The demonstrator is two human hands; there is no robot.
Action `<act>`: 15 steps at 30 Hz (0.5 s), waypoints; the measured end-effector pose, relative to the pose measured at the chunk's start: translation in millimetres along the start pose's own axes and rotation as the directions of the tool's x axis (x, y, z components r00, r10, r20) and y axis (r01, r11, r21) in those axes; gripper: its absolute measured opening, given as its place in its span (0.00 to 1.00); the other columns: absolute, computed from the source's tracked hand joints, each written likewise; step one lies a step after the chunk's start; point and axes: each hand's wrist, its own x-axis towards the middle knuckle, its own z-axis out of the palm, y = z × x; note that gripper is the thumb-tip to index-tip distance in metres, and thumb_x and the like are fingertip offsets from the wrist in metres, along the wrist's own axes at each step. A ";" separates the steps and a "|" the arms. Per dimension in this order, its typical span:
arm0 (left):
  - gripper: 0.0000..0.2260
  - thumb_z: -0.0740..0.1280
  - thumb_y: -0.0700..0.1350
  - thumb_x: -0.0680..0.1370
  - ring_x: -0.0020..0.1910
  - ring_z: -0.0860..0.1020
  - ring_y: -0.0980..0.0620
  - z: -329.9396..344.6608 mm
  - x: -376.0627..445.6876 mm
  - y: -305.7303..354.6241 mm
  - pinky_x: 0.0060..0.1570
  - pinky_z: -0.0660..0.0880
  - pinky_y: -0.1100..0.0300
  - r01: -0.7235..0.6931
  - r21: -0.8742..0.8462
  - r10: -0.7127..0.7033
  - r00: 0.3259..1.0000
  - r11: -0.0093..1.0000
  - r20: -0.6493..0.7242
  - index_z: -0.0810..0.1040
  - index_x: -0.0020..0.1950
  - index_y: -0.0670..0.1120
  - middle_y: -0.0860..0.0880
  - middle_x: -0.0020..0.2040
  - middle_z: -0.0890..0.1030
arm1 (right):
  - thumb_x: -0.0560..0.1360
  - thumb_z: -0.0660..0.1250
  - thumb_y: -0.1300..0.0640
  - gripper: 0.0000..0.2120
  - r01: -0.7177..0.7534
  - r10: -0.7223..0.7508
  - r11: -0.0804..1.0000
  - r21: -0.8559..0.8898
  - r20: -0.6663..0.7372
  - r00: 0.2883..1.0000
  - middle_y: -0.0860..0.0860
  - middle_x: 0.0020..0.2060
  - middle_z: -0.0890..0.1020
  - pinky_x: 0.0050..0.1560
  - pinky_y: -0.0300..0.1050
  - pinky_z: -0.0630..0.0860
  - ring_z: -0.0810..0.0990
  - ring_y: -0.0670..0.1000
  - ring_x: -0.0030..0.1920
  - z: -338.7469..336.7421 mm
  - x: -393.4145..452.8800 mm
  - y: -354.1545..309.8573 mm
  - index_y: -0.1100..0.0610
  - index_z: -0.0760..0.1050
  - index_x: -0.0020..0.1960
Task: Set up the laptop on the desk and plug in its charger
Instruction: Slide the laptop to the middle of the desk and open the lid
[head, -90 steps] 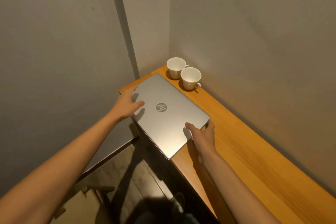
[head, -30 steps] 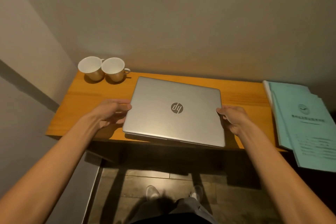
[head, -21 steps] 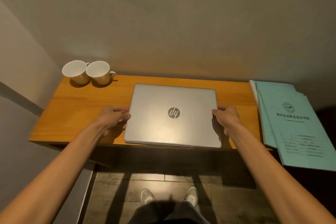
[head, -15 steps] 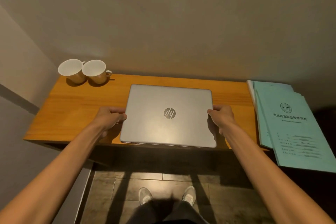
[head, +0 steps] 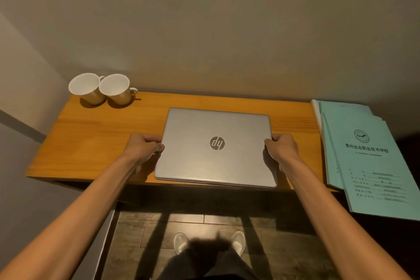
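Note:
A closed silver laptop (head: 204,161) lies flat on the wooden desk (head: 95,143), its logo upside down to me and its near edge at the desk's front edge. My left hand (head: 142,148) grips the laptop's left side with curled fingers. My right hand (head: 281,148) grips its right side the same way. No charger or cable shows in the head view.
Two white cups (head: 100,87) stand side by side at the desk's back left corner. A stack of pale green booklets (head: 368,161) lies at the right end, overhanging the front edge. Walls close in behind and at left. My shoes (head: 209,242) show on the floor below.
The laptop has been turned from a slant at the left corner to square with the desk's middle. Over the last second it settled flat; both hands stay on its sides.

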 end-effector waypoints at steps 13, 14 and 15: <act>0.08 0.75 0.36 0.72 0.52 0.82 0.45 3.6 -9.5 1.7 0.58 0.78 0.46 -0.023 -0.050 0.024 0.999 0.998 0.028 0.83 0.44 0.48 0.46 0.47 0.85 | 0.82 0.64 0.57 0.11 0.086 -0.084 0.979 -0.186 0.018 0.996 0.56 0.44 0.84 0.43 0.50 0.77 0.82 0.57 0.46 0.9 8.3 11.8 0.61 0.82 0.48; 0.08 0.76 0.36 0.71 0.52 0.82 0.46 3.9 -10.4 2.1 0.58 0.78 0.47 -0.028 -0.053 0.030 0.999 0.998 0.027 0.83 0.43 0.49 0.46 0.47 0.85 | 0.82 0.64 0.57 0.11 0.093 -0.091 0.974 -0.208 0.018 0.996 0.56 0.43 0.83 0.42 0.49 0.76 0.82 0.57 0.45 1.5 8.9 12.0 0.61 0.81 0.47; 0.08 0.76 0.36 0.71 0.51 0.82 0.46 4.4 -11.6 1.7 0.57 0.78 0.47 -0.032 -0.054 0.033 0.999 0.998 0.026 0.83 0.42 0.49 0.47 0.47 0.85 | 0.82 0.64 0.57 0.11 0.099 -0.098 0.969 -0.227 0.017 0.995 0.56 0.43 0.83 0.43 0.50 0.76 0.82 0.57 0.45 1.9 9.6 11.9 0.61 0.81 0.46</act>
